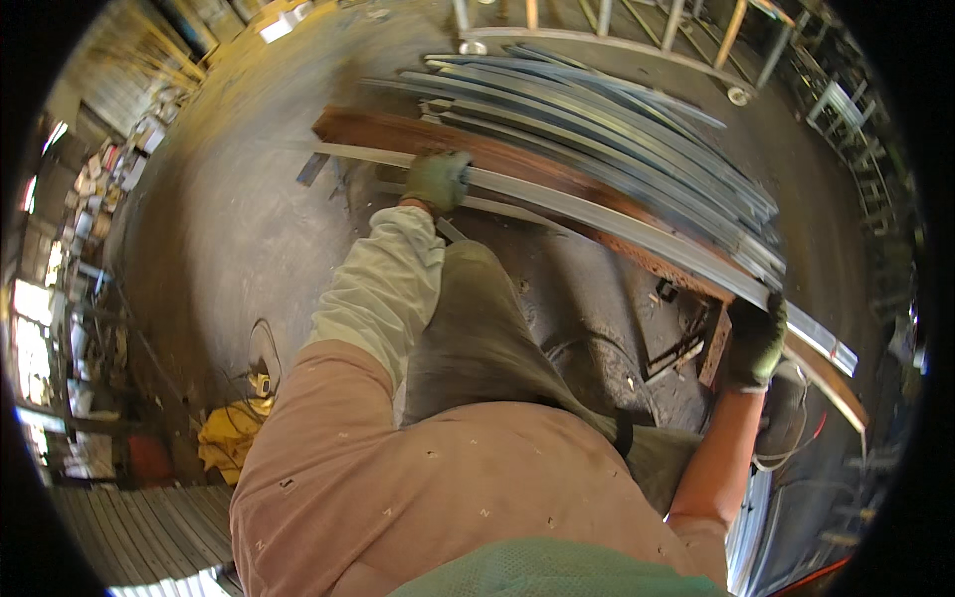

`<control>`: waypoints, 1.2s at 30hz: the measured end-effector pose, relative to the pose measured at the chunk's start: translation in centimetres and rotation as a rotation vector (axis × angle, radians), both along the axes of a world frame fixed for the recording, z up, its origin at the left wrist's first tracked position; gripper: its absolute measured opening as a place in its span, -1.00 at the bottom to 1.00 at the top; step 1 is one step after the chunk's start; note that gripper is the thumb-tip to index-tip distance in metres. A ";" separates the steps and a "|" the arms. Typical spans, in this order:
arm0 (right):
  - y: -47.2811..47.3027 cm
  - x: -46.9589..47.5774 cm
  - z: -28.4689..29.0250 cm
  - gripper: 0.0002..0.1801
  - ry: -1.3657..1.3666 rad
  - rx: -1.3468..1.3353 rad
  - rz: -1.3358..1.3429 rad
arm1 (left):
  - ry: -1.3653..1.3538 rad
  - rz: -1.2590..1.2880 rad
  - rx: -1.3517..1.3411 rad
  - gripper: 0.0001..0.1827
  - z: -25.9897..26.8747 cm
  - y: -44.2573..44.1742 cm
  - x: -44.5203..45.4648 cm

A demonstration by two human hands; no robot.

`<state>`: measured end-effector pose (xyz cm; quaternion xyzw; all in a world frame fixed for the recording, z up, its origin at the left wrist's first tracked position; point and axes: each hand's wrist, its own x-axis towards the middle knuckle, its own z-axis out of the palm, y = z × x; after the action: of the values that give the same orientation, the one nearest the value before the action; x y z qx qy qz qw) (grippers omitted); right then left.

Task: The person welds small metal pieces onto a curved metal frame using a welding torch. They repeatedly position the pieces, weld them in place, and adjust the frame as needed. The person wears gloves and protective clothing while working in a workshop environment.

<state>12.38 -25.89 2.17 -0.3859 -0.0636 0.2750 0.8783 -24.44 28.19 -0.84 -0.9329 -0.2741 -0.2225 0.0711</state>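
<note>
A long silvery metal bar point(597, 215) runs slantwise in front of me, from upper left to lower right. My left hand point(439, 180), in a greenish work glove, is closed around it towards its far left part. Near the bar's right end, my right hand point(755, 347) grips it from below and behind, also gloved; some of its fingers are hidden. Beneath and beyond the bar lies a rusty brown steel beam point(477, 149). A pile of grey metal tubes or profiles point(589, 127) lies just past the beam, blurred by motion.
A metal frame on castors point(604, 41) stands beyond the pile. Short rusty steel pieces point(716, 347) and a cable lie near my legs. On the left are a yellow cloth or bag point(227, 440) and cluttered shelving point(89, 201). Metal racks point(858, 149) line the right.
</note>
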 end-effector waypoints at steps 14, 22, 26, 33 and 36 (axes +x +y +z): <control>4.6 -0.9 3.8 -0.46 -0.300 -0.166 0.003 | -0.126 0.007 -0.079 -0.79 0.6 -3.1 -10.4; 13.3 -8.8 8.7 -0.44 -0.404 -0.222 0.130 | -0.079 0.220 -0.155 -0.72 -0.2 0.9 -15.4; 16.7 -10.1 7.6 -0.44 -0.303 -0.250 0.177 | -0.210 0.079 -0.134 -0.66 1.1 -0.4 -13.3; 25.6 -19.6 6.8 -0.38 -0.526 -0.404 0.480 | -0.219 -0.158 -0.092 -0.71 9.1 -10.1 1.7; 23.7 -23.1 7.9 -0.50 -0.711 -0.470 0.828 | -0.070 -0.058 -0.347 -0.86 9.6 -4.7 2.3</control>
<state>-10.73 -2.22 10.10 -0.5815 -0.4364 0.4554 0.5138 -22.12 23.48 8.71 -0.9303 -0.2837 -0.2064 -0.1069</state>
